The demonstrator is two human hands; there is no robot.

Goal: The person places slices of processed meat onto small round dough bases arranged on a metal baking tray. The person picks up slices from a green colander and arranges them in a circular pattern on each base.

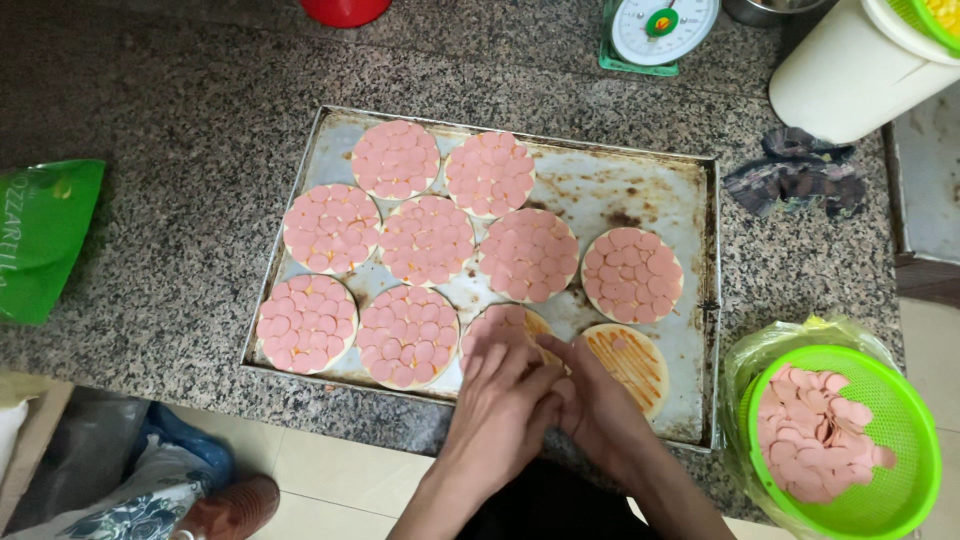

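A worn metal baking tray (660, 190) on the granite counter holds several small round pizza bases covered with pink sausage slices (428, 240). At the tray's front edge, my left hand (505, 395) and my right hand (595, 400) rest together over a partly covered base (505, 322), fingers on its slices. Beside it, a base (635, 362) shows orange sauce and a single slice. Whether either hand pinches a slice is hidden.
A green colander (905, 440) lined with plastic holds loose sausage slices at the right. A kitchen scale (660, 30), white bucket (850, 70), dark cloth (800, 172) and red container (345, 10) sit behind the tray. A green bag (40, 235) lies left.
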